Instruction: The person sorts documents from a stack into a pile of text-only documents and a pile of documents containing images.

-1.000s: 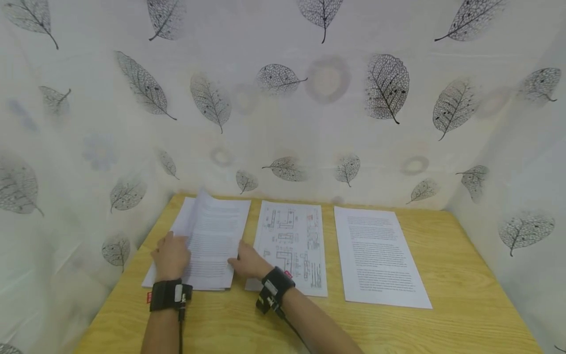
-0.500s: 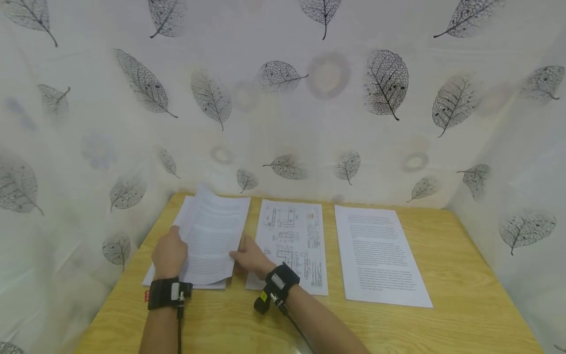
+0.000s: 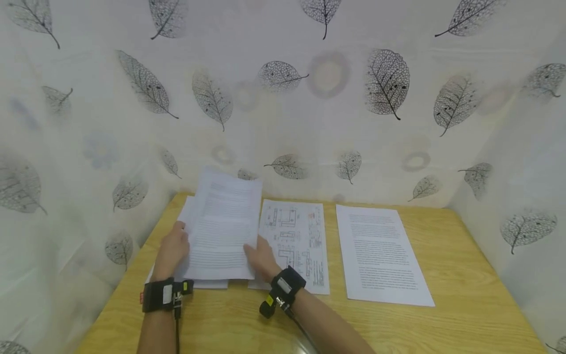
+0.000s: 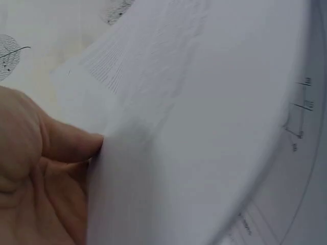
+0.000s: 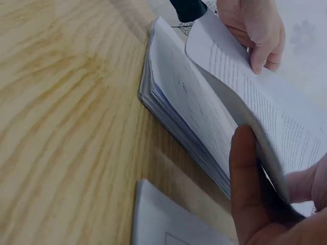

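Printed sheets (image 3: 223, 223) are held up and tilted above the paper stack (image 5: 168, 109) at the table's left. My left hand (image 3: 172, 248) pinches their left edge, its thumb (image 4: 76, 145) on the upper face. At the opposite edge my right hand (image 3: 262, 258) grips them, thumb on top and fingers (image 5: 244, 163) underneath. The sheets bow between both hands; how many there are, I cannot tell. In the right wrist view the stack below shows a line drawing on its top page.
Beside the stack lies a page of technical drawings (image 3: 309, 246), partly behind my right hand. Farther right is a page of printed text (image 3: 382, 255). The wooden table (image 3: 464, 275) meets a leaf-patterned curtain (image 3: 327, 132) at the back and sides.
The printed sheets have risen off the stack and moved slightly right. My right hand has moved up and right with them; my left hand now holds their left edge.
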A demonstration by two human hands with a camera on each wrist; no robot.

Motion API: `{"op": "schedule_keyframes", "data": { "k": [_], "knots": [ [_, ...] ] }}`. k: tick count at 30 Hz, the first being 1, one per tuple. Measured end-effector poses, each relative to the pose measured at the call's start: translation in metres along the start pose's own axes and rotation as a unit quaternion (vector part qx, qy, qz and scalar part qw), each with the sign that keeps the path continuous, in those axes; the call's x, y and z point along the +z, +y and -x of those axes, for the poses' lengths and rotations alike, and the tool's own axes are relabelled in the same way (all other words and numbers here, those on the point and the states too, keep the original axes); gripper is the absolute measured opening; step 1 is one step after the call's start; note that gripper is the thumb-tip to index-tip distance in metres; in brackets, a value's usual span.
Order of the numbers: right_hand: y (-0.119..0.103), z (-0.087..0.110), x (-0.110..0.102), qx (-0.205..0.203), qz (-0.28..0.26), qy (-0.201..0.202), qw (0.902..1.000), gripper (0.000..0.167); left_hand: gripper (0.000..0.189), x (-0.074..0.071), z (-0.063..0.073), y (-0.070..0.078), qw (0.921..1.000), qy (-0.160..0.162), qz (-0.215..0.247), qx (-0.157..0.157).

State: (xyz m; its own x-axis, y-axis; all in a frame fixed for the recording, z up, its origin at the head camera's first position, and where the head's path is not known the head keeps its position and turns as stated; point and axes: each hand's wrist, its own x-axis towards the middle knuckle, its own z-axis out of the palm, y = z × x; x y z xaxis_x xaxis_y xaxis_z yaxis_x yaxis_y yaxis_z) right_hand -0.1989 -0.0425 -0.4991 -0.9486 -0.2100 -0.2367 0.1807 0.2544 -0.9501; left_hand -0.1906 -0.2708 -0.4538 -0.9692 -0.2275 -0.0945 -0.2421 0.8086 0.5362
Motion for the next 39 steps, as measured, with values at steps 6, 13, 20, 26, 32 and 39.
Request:
{"op": "schedule_keyframes", "data": {
  "k": [6,13,20,26,32,39],
  "knots": [
    [0.007,0.014,-0.029,-0.078,0.029,0.078,0.9935,0.042,0.039,0.006,0.001,0.015,0.9968,-0.049,0.02,0.061],
    [0.011,0.02,-0.072,-0.102,0.043,0.109,0.9878,0.035,0.059,0.02,0.006,0.04,0.9892,-0.106,0.045,0.091],
    [0.022,0.026,-0.109,-0.098,0.074,0.154,0.9805,0.033,0.075,0.043,0.015,0.068,0.98,-0.137,0.083,0.117],
    [0.029,0.036,-0.138,-0.103,0.094,0.171,0.9753,0.033,0.062,0.062,0.025,0.086,0.9715,-0.128,0.123,0.157],
    [0.03,0.04,-0.16,-0.128,0.124,0.22,0.959,0.036,0.046,0.074,0.031,0.098,0.9649,-0.127,0.143,0.18],
    [0.033,0.045,-0.179,-0.135,0.129,0.255,0.9486,0.031,0.047,0.091,0.03,0.11,0.9631,-0.125,0.152,0.184]
  ]
}}
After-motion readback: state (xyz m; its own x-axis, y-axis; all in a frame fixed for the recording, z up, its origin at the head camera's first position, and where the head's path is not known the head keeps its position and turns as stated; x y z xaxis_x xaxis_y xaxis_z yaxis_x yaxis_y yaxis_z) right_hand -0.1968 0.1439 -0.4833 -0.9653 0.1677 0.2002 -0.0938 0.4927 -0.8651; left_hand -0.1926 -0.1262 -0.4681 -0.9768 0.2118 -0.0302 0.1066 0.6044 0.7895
